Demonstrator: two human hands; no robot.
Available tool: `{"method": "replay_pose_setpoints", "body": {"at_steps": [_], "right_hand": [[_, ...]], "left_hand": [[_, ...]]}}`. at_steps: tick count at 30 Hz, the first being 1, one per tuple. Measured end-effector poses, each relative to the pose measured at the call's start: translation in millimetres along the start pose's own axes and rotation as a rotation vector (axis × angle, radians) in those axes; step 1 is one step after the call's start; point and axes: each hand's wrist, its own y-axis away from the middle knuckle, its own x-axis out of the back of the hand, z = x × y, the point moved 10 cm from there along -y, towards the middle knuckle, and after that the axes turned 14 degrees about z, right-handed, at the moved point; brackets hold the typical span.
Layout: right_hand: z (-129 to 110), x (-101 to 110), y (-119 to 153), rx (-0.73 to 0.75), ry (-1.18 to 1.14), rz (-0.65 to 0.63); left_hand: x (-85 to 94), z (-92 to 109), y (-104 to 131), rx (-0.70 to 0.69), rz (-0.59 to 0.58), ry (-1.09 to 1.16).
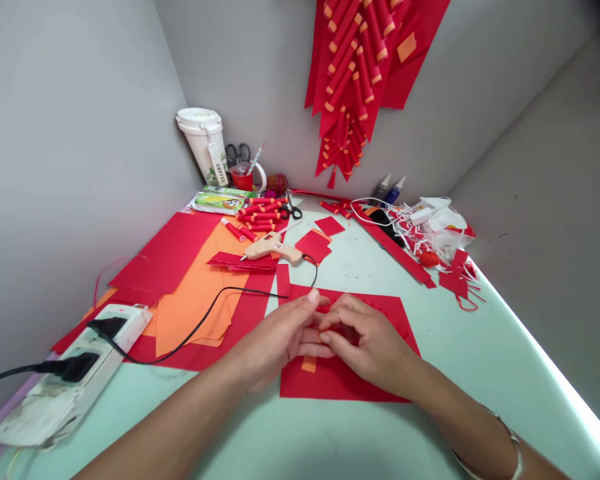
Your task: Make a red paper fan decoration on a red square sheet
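My left hand (pixel 293 327) is held palm up over a red paper sheet (pixel 347 383), its fingers stretched out and the thumb raised. My right hand (pixel 370 337) is closed in a pinch just above the left fingers. A hint of red shows among the fingertips, but what is pinched is too hidden to name. A small orange paper piece (pixel 309 364) lies on the sheet below my left hand. Just beyond the hands is a narrow red paper strip (pixel 283 280).
A hot glue gun (pixel 273 247) lies behind my hands, its black cord running left. Red paper rolls (pixel 263 217) are piled at the back. Orange sheets (pixel 193 287) and a power strip (pixel 80 373) are at left. White paper scraps (pixel 425 223) sit at right.
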Motion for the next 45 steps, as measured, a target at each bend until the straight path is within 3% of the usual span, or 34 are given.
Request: {"method": "replay_pose_setpoints", "body": {"at_steps": [5, 11, 31, 38, 45], "right_hand": [[40.2, 6.9, 0.3, -0.437, -0.323, 0.103], [46.2, -3.0, 6.7, -0.573, -0.477, 0.086], [41.6, -4.9, 5.9, -0.549, -0.446, 0.072], [31.6, 31.0, -7.5, -0.312, -0.138, 0.185], [20.9, 15.4, -4.7, -0.192, 0.020, 0.007]], "left_hand": [[11.9, 5.1, -4.1, -0.093, 0.116, -0.157], [12.4, 7.1, -8.6, -0.222, 0.118, -0.397], [16.9, 21.9, -6.2, -0.324, 0.194, -0.495], [15.7, 19.1, -2.5, -0.378, 0.200, -0.731], [11.1, 15.5, -1.5, -0.389, 0.176, -0.809]]}}
